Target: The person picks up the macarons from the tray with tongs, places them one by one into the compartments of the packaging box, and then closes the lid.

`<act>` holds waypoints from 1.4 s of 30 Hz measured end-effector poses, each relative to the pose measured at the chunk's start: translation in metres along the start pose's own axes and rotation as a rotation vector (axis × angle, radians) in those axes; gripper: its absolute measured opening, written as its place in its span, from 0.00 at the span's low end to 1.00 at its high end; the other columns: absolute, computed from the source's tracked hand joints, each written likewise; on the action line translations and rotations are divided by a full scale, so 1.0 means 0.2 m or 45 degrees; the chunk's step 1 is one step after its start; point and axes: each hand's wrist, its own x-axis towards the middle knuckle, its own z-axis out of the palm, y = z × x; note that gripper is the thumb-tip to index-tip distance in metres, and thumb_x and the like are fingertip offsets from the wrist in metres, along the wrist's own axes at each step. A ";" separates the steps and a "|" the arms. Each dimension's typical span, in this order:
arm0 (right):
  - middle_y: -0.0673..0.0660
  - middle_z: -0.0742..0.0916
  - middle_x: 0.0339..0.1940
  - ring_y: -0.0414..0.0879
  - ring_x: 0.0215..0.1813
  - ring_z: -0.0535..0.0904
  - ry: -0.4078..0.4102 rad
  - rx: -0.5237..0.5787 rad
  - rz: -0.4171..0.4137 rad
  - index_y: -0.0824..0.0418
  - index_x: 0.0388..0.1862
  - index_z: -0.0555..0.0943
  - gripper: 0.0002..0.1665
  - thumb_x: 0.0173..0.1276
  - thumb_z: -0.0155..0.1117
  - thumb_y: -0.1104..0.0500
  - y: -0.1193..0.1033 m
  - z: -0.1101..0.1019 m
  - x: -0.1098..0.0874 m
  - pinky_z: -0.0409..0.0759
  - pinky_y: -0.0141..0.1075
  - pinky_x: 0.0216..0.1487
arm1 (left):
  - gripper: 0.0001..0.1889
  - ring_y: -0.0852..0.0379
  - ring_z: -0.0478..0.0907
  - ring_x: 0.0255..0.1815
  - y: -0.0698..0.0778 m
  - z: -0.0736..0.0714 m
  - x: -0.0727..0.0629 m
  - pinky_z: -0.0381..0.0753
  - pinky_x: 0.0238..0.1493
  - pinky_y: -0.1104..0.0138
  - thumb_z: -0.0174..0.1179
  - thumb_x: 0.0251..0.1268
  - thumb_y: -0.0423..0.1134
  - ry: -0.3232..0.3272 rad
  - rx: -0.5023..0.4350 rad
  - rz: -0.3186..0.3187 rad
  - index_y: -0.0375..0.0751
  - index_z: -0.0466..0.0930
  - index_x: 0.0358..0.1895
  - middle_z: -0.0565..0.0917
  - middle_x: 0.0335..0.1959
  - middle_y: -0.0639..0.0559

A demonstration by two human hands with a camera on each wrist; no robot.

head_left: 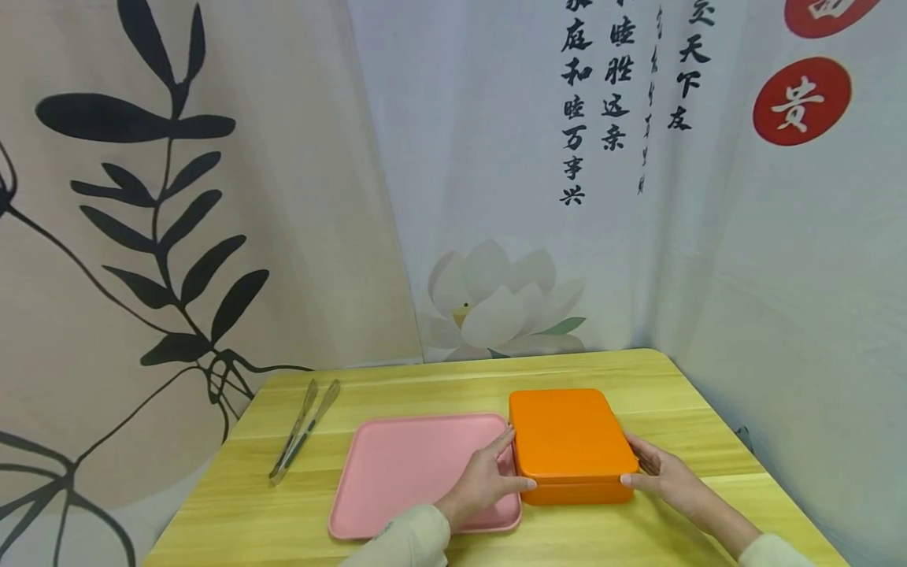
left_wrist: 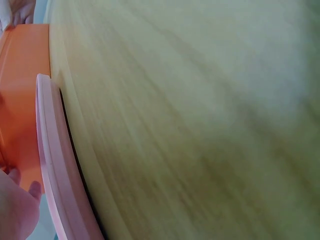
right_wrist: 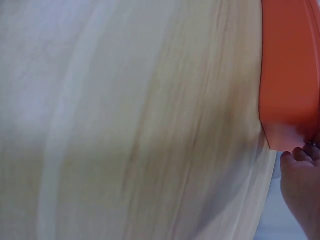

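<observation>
An orange lidded box sits on the table, just right of a pink tray. My left hand reaches over the tray and holds the box's left side, thumb at the front corner and fingers along the side. On the opposite side, my right hand grips the box, its thumb at the front right corner. The left wrist view shows the box's orange wall beside the raised tray rim. In the right wrist view, fingertips meet the box's lower end.
Metal tongs lie at the left of the wooden table, pointing away at a slant. A printed curtain hangs behind the table and along its right side.
</observation>
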 end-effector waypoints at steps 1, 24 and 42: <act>0.72 0.50 0.78 0.68 0.77 0.45 -0.007 0.005 0.001 0.72 0.79 0.42 0.53 0.72 0.65 0.55 0.00 0.00 0.00 0.55 0.54 0.71 | 0.50 0.44 0.57 0.75 0.00 0.00 0.00 0.60 0.69 0.51 0.77 0.50 0.45 0.001 0.003 0.000 0.37 0.59 0.76 0.57 0.78 0.46; 0.72 0.54 0.78 0.68 0.77 0.49 -0.022 -0.071 0.060 0.71 0.79 0.46 0.49 0.75 0.58 0.48 0.03 -0.03 0.05 0.65 0.50 0.68 | 0.41 0.50 0.59 0.75 -0.03 0.01 0.03 0.63 0.68 0.54 0.66 0.64 0.53 0.017 0.001 -0.016 0.43 0.60 0.76 0.57 0.78 0.49; 0.74 0.56 0.77 0.70 0.76 0.50 0.010 -0.346 -0.048 0.70 0.79 0.47 0.53 0.71 0.64 0.47 -0.08 -0.10 0.33 0.56 0.61 0.70 | 0.48 0.52 0.52 0.78 0.00 -0.17 0.30 0.54 0.73 0.51 0.68 0.58 0.60 -0.117 0.329 -0.027 0.46 0.56 0.78 0.53 0.79 0.60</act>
